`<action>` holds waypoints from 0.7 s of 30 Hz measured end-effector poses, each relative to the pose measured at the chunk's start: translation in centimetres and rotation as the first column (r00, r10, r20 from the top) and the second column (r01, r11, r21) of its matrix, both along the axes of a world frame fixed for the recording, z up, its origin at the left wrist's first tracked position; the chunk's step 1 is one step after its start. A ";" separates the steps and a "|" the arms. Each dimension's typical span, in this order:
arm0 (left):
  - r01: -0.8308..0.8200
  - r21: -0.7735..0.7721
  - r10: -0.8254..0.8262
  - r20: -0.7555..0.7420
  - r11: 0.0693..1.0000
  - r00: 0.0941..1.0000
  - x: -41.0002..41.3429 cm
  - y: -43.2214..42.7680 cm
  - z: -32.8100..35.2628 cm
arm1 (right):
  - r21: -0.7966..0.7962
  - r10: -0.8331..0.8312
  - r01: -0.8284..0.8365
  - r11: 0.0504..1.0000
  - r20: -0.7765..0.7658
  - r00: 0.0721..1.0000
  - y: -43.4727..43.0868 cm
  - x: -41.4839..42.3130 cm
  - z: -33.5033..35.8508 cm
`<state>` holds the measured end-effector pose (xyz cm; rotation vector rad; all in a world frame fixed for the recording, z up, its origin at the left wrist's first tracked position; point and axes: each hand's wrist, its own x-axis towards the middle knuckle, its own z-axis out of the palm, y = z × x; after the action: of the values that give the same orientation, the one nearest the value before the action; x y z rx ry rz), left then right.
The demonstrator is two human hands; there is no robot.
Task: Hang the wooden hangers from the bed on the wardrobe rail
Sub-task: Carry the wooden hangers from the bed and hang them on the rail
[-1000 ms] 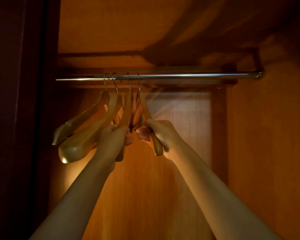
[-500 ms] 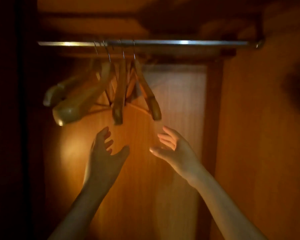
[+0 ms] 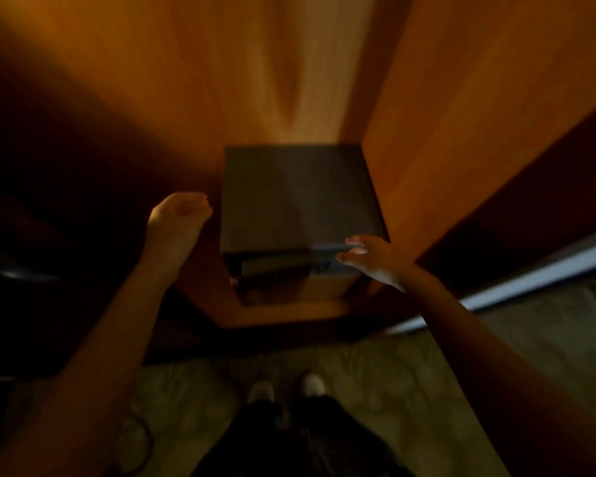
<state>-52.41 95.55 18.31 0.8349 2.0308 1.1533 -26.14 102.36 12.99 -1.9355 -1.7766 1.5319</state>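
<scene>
The wooden hangers and wardrobe rail are outside the view. The left hand [image 3: 178, 218], loosely curled, holds nothing, left of a dark box [image 3: 296, 201] on the wardrobe floor [image 3: 289, 313]. The right hand [image 3: 375, 263], fingers spread and empty, is at the box's near right corner.

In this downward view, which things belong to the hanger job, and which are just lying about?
Job: left hand, empty; right hand, empty; wardrobe side wall. No hangers or rail in view.
Lying about: dark box; white shoes; patterned floor.
</scene>
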 end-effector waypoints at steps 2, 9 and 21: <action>0.059 -0.151 -0.055 0.029 0.987 0.998 0.7 -1.8 -4.6 | -0.097 -0.035 0.040 0.994 0.053 0.998 -3.4 1.5 -4.0; 0.226 -0.525 -0.115 0.235 0.821 0.965 3.0 -11.6 -16.3 | -0.389 -0.297 0.326 0.862 0.133 0.945 -16.4 5.4 -12.6; 0.603 -0.734 -0.500 0.413 0.311 0.761 7.9 -15.1 -20.2 | -0.436 -0.657 0.675 0.596 0.219 0.721 -36.7 5.9 -14.4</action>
<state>-44.46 80.41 -1.87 0.7928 1.6399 -0.2493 -20.21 65.67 -1.39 -2.4380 -0.4789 1.7106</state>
